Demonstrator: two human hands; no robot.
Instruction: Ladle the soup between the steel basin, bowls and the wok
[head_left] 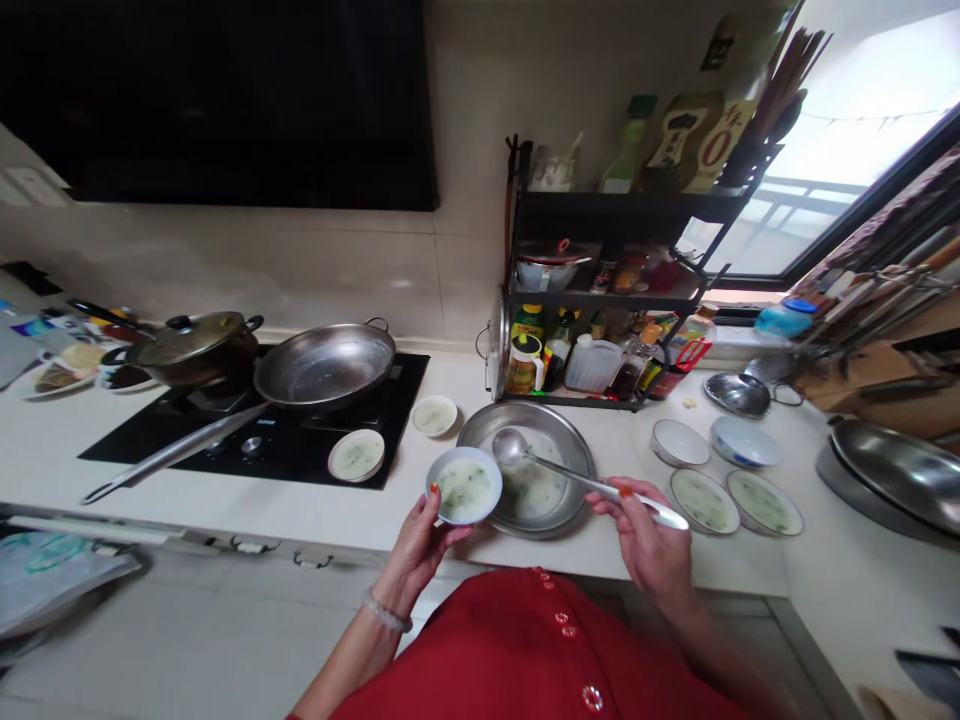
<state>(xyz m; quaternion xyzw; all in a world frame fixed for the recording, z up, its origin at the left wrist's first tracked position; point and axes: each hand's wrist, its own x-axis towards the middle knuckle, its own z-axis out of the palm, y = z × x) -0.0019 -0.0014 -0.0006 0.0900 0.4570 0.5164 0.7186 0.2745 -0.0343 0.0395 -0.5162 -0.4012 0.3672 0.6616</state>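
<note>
Pale counter [750, 572] held the steel basin [561, 430] — ladling looked well along, soup-filled bowls [701, 474] paired to its right and left, soup [536, 500] remaining inside — while the left hand [420, 545] gripped another bowl [461, 455] by its left rim, the right hand [651, 540] clasping a ladle [511, 447] over it.

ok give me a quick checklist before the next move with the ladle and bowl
1. Left hand holding the pale bowl: ok, thumb at the rim.
2. Right hand gripping the ladle: ok, by its handle.
3. Ladle head over the metal basin: ok.
4. Soup in the basin: ok, some shows.
5. Soup temperature: cannot tell.
6. Wok away from the held bowl: ok, apart on the cooktop.
</note>
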